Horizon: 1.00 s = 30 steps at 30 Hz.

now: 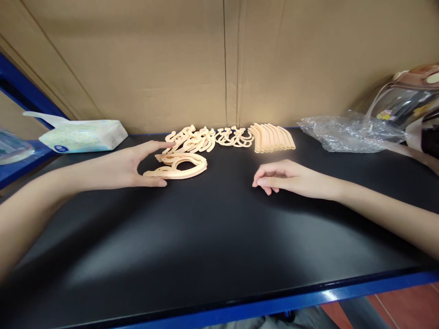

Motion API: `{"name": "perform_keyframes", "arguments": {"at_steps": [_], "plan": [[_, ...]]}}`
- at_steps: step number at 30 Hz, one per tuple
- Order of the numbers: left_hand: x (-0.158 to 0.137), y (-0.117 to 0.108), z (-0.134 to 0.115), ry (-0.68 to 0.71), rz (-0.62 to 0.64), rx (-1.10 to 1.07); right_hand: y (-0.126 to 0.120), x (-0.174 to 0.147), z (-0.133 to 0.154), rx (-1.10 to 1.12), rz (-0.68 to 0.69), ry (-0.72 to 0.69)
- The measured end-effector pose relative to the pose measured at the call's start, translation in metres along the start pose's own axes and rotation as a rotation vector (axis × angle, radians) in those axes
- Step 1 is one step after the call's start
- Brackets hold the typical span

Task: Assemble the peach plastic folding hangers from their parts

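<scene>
My left hand (pixel 126 165) reaches in from the left, fingers and thumb spread around the left end of a small stack of beige plastic pieces (pixel 190 173) that look like folded hangers. The thumb lies along the stack's near side; whether it touches is hard to tell. My right hand (pixel 281 177) hovers over the table at right, fingers curled in toward the thumb, nothing visible in them. Behind the stack lies a heap of beige curved pieces (pixel 195 139). Beige hooks (pixel 235 137) sit beside it, then a neat row of curved arm pieces (pixel 272 138).
A soft tissue pack (pixel 85 135) stands at the back left. Crumpled clear plastic bag (pixel 346 132) and a transparent container with a brown lid (pixel 404 98) occupy the back right. Cardboard (pixel 154 59) walls the rear. The black tabletop (pixel 192 246) has a blue front edge (pixel 274 301).
</scene>
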<state>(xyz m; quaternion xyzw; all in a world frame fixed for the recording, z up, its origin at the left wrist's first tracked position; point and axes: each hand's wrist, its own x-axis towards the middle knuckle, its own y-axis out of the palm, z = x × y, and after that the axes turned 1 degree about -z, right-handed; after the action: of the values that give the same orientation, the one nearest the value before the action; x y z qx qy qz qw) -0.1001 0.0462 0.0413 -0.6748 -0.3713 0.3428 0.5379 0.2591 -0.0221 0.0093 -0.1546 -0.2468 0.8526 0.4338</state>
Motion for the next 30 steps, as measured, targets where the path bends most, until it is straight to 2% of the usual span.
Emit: {"name": "perform_keyframes", "arguments": {"at_steps": [6, 11, 18, 30], "plan": [[-0.004, -0.01, 0.017, -0.038, 0.002, 0.048, -0.001, 0.0, 0.0, -0.009, 0.003, -0.003], [-0.005, -0.009, 0.014, -0.056, 0.026, 0.032, 0.0, 0.0, -0.001, -0.004, 0.003, 0.003], [-0.002, -0.004, 0.018, -0.006, 0.01, 0.003, 0.0, 0.0, -0.001, -0.004, -0.006, 0.009], [0.0, 0.001, 0.037, 0.129, -0.062, 0.125, 0.0, 0.0, -0.002, 0.004, 0.001, 0.004]]}}
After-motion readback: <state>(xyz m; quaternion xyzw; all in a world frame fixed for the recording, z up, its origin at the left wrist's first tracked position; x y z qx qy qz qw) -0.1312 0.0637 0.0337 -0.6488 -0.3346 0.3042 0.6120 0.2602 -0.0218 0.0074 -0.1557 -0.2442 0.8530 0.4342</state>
